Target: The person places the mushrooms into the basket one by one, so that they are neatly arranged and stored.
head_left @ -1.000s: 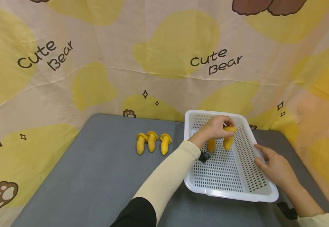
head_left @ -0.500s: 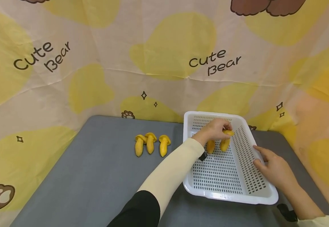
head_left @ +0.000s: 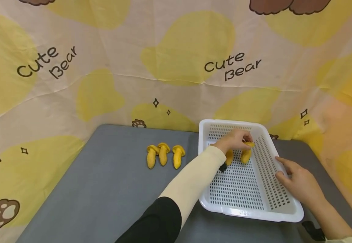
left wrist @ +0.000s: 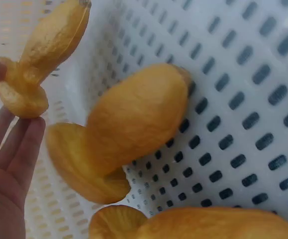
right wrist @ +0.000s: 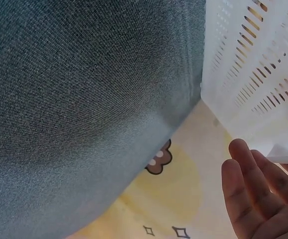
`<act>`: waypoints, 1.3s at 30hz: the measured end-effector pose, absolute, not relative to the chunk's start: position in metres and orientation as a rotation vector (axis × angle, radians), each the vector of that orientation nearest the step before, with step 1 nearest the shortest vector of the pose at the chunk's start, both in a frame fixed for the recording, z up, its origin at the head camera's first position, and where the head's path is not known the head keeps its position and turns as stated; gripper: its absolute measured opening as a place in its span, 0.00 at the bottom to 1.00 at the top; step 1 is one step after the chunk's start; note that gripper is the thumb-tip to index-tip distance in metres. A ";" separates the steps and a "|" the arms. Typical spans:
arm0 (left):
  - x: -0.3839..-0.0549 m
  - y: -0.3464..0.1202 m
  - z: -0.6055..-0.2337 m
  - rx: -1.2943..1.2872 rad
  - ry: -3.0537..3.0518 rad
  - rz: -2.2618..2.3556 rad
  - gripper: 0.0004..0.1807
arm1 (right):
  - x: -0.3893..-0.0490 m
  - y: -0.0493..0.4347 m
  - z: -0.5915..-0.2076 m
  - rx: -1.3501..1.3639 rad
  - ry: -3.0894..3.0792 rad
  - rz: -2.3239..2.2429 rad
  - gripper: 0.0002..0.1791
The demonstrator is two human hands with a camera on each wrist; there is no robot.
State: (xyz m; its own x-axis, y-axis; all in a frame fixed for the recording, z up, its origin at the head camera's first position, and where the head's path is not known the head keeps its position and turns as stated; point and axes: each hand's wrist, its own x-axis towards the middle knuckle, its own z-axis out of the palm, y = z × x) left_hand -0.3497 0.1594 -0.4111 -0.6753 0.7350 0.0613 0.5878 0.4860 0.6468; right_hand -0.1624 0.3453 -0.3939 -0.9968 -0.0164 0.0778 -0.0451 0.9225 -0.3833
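In the head view my left hand point(head_left: 236, 139) reaches over the white perforated basket point(head_left: 251, 212), pinching a yellow mushroom point(head_left: 246, 157) whose stem points down. The left wrist view has that held mushroom point(left wrist: 54, 42) at upper left, between thumb and fingers. Two more mushrooms lie in the basket: one point(left wrist: 139, 117) mid-frame, another point(left wrist: 218, 224) along the bottom edge. My right hand point(head_left: 304, 185) holds the basket's right rim, thumb over the edge; in the right wrist view its fingers point(right wrist: 253, 184) lie against the outside.
Three yellow mushrooms point(head_left: 163, 154) lie in a row on the grey table point(head_left: 103, 195), left of the basket. A patterned cloth point(head_left: 176, 50) hangs behind the table and along its right side.
My left hand has lowered the mushroom slightly deeper into the basket. My right hand stays at the rim, and the three mushrooms on the table have not moved.
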 end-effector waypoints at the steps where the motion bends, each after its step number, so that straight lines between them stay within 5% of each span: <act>1: -0.351 0.160 -0.413 1.132 2.507 0.956 0.11 | -0.162 0.345 -0.395 0.049 -3.006 0.607 0.30; 25: -0.350 0.166 -0.425 0.846 2.572 0.760 0.09 | -0.162 0.349 -0.400 0.050 -3.011 0.628 0.31; 39: -0.348 0.164 -0.398 0.984 2.565 0.884 0.21 | -0.162 0.348 -0.399 0.027 -3.009 0.623 0.31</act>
State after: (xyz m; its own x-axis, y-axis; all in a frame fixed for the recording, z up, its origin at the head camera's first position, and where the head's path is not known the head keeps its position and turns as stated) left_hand -0.3480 0.1643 -0.3983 -0.7388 0.6736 -0.0194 0.5185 0.5866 0.6221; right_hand -0.1624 0.3481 -0.3987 -0.9975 -0.0036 0.0705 -0.0312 0.9178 -0.3957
